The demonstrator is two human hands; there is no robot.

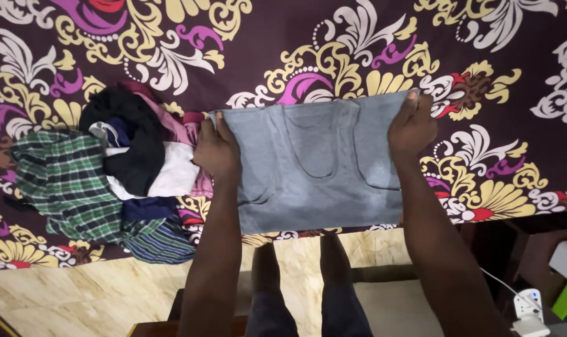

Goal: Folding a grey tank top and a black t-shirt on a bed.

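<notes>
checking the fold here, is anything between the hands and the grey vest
Nothing visible. The left hand and right hand each grip an edge of the grey vest directly. The pile of clothes lies beside it, left of the left hand.

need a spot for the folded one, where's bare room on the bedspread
Bare bedspread lies beyond the grey vest and right of the right hand. Left of the left hand it is crowded by the clothes pile.
</notes>
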